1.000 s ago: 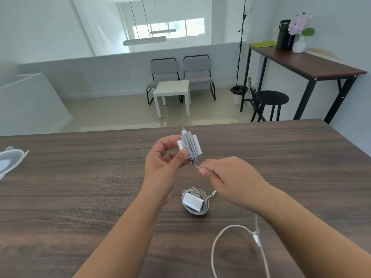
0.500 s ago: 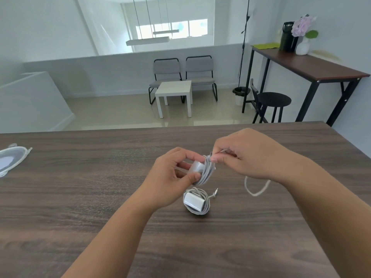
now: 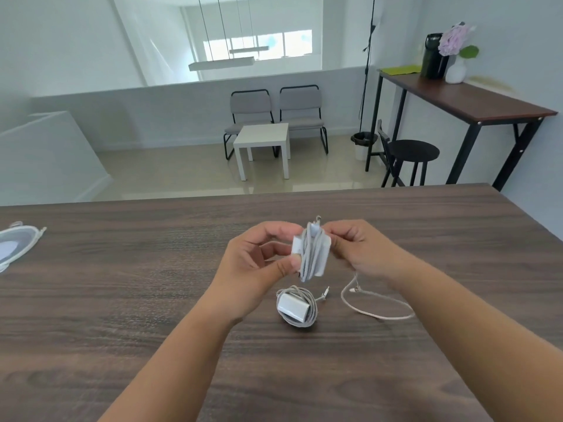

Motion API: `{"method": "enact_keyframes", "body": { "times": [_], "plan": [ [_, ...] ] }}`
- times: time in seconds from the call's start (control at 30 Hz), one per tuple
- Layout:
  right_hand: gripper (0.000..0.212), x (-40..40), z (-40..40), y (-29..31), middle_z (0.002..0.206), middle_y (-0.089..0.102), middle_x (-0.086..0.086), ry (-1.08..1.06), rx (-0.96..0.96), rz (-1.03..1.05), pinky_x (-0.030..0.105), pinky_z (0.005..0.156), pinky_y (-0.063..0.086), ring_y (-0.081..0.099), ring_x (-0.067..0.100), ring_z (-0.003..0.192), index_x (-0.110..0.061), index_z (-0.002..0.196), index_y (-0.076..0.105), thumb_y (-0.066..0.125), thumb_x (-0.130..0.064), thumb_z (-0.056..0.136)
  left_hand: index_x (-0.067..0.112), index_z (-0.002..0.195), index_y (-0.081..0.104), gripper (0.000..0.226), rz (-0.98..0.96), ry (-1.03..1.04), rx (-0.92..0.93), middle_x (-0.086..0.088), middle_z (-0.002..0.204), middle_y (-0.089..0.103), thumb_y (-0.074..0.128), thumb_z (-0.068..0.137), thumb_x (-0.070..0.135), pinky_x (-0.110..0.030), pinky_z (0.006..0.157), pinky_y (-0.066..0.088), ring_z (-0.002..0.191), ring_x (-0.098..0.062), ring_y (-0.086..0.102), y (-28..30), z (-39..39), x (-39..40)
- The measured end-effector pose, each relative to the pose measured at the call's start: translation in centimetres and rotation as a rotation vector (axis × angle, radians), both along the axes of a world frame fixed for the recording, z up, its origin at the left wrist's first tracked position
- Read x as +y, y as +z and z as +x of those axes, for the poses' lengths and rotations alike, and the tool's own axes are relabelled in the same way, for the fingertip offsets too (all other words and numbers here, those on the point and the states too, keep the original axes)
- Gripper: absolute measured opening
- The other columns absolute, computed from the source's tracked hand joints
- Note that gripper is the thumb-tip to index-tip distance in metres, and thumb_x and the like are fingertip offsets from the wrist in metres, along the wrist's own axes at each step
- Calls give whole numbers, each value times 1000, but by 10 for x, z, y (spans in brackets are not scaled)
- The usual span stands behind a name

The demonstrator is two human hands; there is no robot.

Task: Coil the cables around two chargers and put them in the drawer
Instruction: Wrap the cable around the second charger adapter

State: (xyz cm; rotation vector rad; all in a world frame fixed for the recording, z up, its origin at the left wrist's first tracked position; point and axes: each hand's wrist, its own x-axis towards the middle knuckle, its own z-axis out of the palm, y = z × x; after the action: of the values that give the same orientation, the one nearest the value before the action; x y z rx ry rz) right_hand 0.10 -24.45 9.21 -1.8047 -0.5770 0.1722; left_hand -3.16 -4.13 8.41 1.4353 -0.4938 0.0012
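While the left hand (image 3: 259, 263) pinches a white square charger (image 3: 310, 254) above the dark wood table (image 3: 122, 300), the right hand (image 3: 356, 251) grips its pale cable tail (image 3: 374, 303) — unwound. Nearer: second wrapped white charger (image 3: 294, 307) — done. Drawer unseen.

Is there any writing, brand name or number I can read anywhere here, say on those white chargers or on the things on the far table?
None can be read.
Held charger: plain white faces, blurred, no print to make out.
Charger on the table: white, no marking visible.
Dark jug and white vase on the side table: too small and far to tell any label.
Pouch at the left edge: no text visible.
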Motion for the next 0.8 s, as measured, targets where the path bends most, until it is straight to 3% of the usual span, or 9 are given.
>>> {"method": "enact_keyframes", "body": {
  "times": [0.07, 0.13, 0.2, 0.27, 0.33, 0.4, 0.53, 0.67, 0.8],
  "plan": [
    [24, 5, -7, -7, 54, 63, -23, -32, 1, -38, 6, 59, 41, 58, -11, 55, -11, 112, 67, 49, -10, 98, 27, 96, 74, 31, -109, 46, 39, 3, 91, 70, 75, 72, 6, -33, 72, 57, 81, -17, 66, -3, 3, -6],
    [22, 11, -11, -18, 83, 75, -18, -97, -85, -119, 17, 77, 49, 68, -2, 83, -23, 110, 71, 53, -21, 97, 24, 96, 73, 32, -175, 102, 84, 4, 89, 71, 70, 76, 0, -33, 72, 57, 80, -17, 69, -6, 6, -13],
    [20, 12, -13, -28, 81, 73, -9, -160, -125, -211, 29, 76, 49, 65, 14, 75, -37, 105, 71, 55, -30, 96, 17, 100, 69, 30, -259, 169, 146, 1, 89, 71, 73, 76, -1, -30, 71, 58, 80, -16, 70, -7, 6, -20],
    [23, 14, -17, -34, 78, 70, -13, -184, -157, -285, 23, 74, 48, 60, 5, 71, -34, 112, 69, 53, -27, 97, 14, 101, 66, 30, -330, 254, 194, -4, 93, 68, 72, 72, 6, -28, 70, 57, 79, -16, 68, -7, 8, -25],
    [26, 17, -22, -37, 93, 75, -4, -175, -196, -360, 29, 81, 52, 66, 11, 77, -29, 117, 67, 49, -27, 98, 16, 100, 67, 27, -333, 341, 207, -7, 99, 67, 70, 75, 6, -29, 71, 57, 80, -17, 68, -7, 11, -27],
    [31, 18, -28, -35, 87, 74, 4, -136, -271, -456, 36, 73, 52, 62, 20, 70, -23, 110, 68, 42, -35, 98, 17, 99, 67, 26, -291, 422, 186, -5, 100, 69, 68, 83, -3, -28, 72, 57, 83, -16, 69, -8, 14, -26],
    [31, 10, -32, -21, 66, 62, -5, -140, -423, -556, 36, 61, 47, 52, 14, 61, -23, 86, 61, 38, -42, 93, 23, 98, 67, 30, -59, 518, 81, 2, 98, 71, 70, 84, -3, -36, 77, 59, 86, -18, 69, -14, 16, -17],
    [34, 0, -23, -1, 66, 60, -13, -172, -596, -597, 33, 59, 48, 51, 8, 61, -26, 87, 65, 38, -45, 92, 26, 99, 68, 31, 121, 478, 45, 14, 93, 71, 72, 83, 0, -32, 76, 59, 84, -11, 69, -17, 11, -13],
    [33, -1, -18, 10, 67, 62, -10, -113, -662, -624, 35, 60, 49, 55, 11, 64, -25, 83, 65, 39, -42, 92, 26, 98, 68, 30, 91, 476, 82, 10, 93, 73, 71, 84, -1, -37, 78, 60, 83, -16, 70, -14, 11, -11]
  ]
}}
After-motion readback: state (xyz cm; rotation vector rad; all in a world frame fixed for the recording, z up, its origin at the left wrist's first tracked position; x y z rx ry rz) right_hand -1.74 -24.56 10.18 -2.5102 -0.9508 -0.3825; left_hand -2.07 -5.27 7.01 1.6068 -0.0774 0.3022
